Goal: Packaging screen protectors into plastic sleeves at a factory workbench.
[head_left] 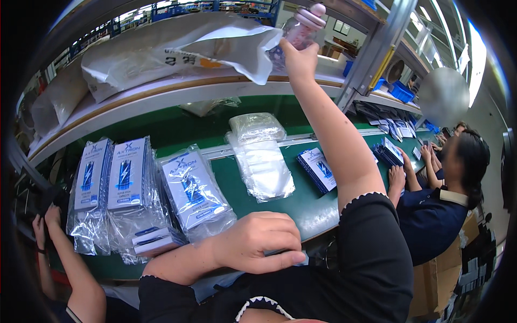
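My right hand (301, 59) is raised to the shelf above the table, its fingers closed round a see-through drinking bottle (302, 33) with a pink lid. My left hand (264, 242) lies loosely curled at the table's front edge, thumb towards me; nothing shows in it. Just left of it lies a clear-bagged bundle of white and blue battery boxes (192, 185). Beyond it is a stack of clear plastic bags (261, 161). To the right, a small stack of blue and white boxes (316, 171) sits on the green table (318, 215).
More bagged bundles (127, 175) stand at left, with small flat boxes (157, 240) before them. The shelf (70, 126) holds a large white plastic sack (161, 54). A metal post (371, 59) rises at right. Co-workers sit on both sides; the right one's hands (397, 175) are near other boxes.
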Motion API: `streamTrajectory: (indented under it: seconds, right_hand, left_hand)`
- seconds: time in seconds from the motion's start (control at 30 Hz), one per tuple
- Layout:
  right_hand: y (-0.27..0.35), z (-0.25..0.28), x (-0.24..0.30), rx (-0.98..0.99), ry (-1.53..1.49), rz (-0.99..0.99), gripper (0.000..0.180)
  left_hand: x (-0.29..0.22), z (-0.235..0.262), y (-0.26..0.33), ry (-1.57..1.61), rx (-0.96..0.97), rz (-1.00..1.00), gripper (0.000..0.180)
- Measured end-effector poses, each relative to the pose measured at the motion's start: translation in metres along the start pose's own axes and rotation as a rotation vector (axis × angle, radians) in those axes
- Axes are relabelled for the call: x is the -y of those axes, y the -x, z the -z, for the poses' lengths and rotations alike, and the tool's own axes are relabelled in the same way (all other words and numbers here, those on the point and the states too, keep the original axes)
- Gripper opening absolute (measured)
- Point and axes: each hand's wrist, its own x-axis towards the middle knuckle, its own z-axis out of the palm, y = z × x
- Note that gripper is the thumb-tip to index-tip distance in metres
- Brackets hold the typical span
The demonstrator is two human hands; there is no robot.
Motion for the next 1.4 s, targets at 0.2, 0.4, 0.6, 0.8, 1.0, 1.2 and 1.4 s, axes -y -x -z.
streamTrajectory:
  seconds: [0.2, 0.4, 0.6, 0.8, 1.0, 1.2, 1.4]
  right_hand:
    - [-0.012, -0.047, -0.011, 0.249, 0.42, -0.021, 0.068]
    - [-0.003, -0.013, -0.02, 0.187, 0.19, 0.137, 0.061]
    - [0.146, 0.052, 0.08, 0.197, -0.42, 0.35, 0.035]
    - [0.248, 0.046, 0.146, 1.25, -0.242, 0.819, 0.043]
    - [0.289, 0.035, 0.153, 1.407, 0.021, 0.868, 0.031]
    - [0.3, 0.039, 0.151, 1.431, -0.19, 0.771, 0.024]
    - [0.233, 0.093, 0.173, 1.315, -0.369, 0.643, 0.037]
  left_hand:
    - [0.005, -0.006, 0.016, 0.029, 0.043, -0.031, 0.016]
    - [0.011, -0.022, 0.022, 0.073, 0.086, -0.071, 0.028]
    - [0.011, -0.029, 0.028, 0.049, 0.269, 0.074, 0.031]
    - [0.019, -0.045, 0.026, 0.058, 0.29, 0.071, 0.025]
    - [0.021, -0.056, 0.027, 0.025, 0.291, 0.038, 0.023]
    - [0.004, -0.066, 0.031, -0.137, 0.215, 0.007, 0.022]
    - [-0.08, -0.052, 0.063, -0.352, -0.076, -0.199, 0.029]
